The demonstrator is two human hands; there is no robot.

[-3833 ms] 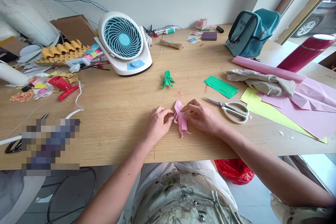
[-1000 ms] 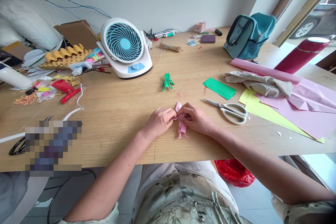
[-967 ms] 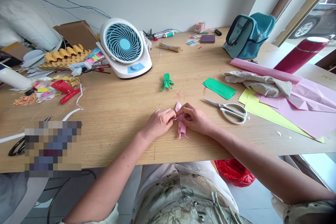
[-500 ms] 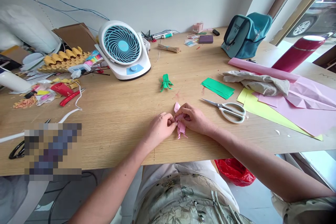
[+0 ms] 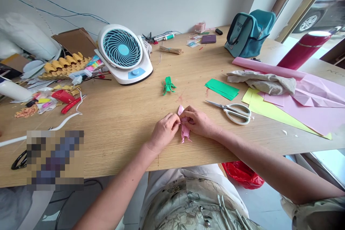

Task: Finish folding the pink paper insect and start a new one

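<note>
A folded pink paper figure (image 5: 185, 133) lies on the wooden table in front of me, with thin pointed ends at its near side. My left hand (image 5: 166, 128) pinches a thin part at its left side between thumb and fingertips. From the right, my right hand (image 5: 198, 120) grips the middle of the figure and covers much of it. Beyond them stands a green folded paper figure (image 5: 168, 85) with thin legs. White-handled scissors (image 5: 237, 114) lie to the right of my right hand, their blades pointing left.
Green paper strips (image 5: 222, 89), yellow paper (image 5: 272, 111), pink sheets (image 5: 318, 115) and a grey cloth (image 5: 262, 82) lie on the right. A red bottle (image 5: 304, 49) and a teal bag (image 5: 249, 36) stand behind. A white fan (image 5: 124, 54) stands back left, near cluttered craft scraps.
My left hand has drawn slightly left from the pink figure, still pinching its thin part. The right hand keeps its grip. The camera view has shifted slightly.
</note>
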